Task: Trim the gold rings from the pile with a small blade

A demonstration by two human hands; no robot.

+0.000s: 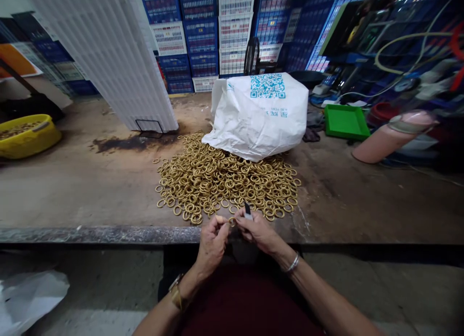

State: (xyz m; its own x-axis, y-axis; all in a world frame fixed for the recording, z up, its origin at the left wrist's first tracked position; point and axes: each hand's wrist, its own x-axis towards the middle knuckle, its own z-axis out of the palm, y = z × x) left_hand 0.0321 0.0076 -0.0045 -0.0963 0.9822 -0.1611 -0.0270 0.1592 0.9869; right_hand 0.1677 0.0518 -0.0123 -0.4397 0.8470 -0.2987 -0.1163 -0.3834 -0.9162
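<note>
My left hand (213,241) pinches a brass-coloured ring (232,222) between thumb and fingers at the table's front edge. Close beside it, my right hand (259,229) is closed around a small knife (248,212) with a black blade and a pale grey handle; the blade points up and away. Fingertips of the right hand are by the ring, but whether they also grip it I cannot tell. Just beyond both hands spreads a pile of matching rings (224,181). A white sack (259,118) with blue print lies on its side, its mouth at the back of the pile.
A yellow basin (31,138) with small pieces stands on the left of the wooden table (90,191). Tall white corrugated sheets (108,60) lean near it. To the right are a green tray (346,121) and a pink bottle (393,138). Stacked crates (199,36) line the back.
</note>
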